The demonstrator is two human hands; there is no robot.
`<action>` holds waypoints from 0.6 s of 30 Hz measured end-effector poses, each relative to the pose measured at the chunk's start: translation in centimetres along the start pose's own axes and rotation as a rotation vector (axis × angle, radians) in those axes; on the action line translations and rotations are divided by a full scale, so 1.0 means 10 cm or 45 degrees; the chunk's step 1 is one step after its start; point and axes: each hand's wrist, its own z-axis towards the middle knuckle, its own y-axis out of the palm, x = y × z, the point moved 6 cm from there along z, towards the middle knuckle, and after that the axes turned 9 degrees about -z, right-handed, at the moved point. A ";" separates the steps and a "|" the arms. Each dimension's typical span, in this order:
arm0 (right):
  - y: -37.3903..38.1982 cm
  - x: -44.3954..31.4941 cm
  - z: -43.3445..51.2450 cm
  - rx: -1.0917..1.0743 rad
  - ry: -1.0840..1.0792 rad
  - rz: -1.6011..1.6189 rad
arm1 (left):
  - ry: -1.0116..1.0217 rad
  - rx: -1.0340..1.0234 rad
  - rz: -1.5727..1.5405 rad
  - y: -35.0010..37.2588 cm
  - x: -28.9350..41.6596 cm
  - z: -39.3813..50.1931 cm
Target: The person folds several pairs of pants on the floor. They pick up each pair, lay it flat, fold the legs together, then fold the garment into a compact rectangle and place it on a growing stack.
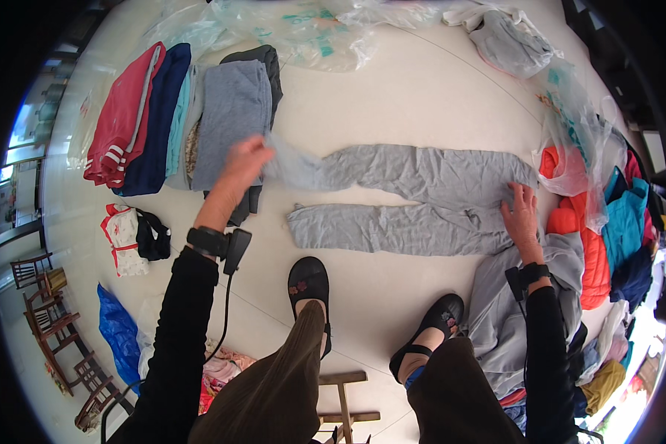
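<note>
A pair of thin grey trousers (410,177) lies spread on the pale tiled floor, its legs pointing left. My left hand (248,158) is near the end of the upper leg, whose fabric is blurred by motion beside my fingertips; whether they grip it I cannot tell. My right hand (520,213) rests on the waist end with its fingers spread. Just behind my left hand is a folded blue-grey garment (233,94), in a row with folded teal (178,122), navy (164,116) and red (125,111) garments.
Clear plastic bags (311,39) lie at the top. A folded white garment with red trim (125,238) and a black item (154,236) are at left. At right are an orange padded garment (591,266), a teal one (624,211) and a loose grey cloth (494,316). A wooden stool (343,410) stands between my legs.
</note>
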 end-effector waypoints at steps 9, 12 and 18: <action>-0.01 -0.03 -0.01 0.061 -0.022 -0.029 | 1.155 0.697 0.971 0.24 0.74 -0.53; 0.01 -0.02 0.00 0.018 0.008 -0.025 | 0.878 0.138 1.052 0.65 0.21 -0.70; -0.21 0.08 -0.26 0.198 0.097 0.428 | 0.514 -0.022 0.905 0.58 -0.68 -1.08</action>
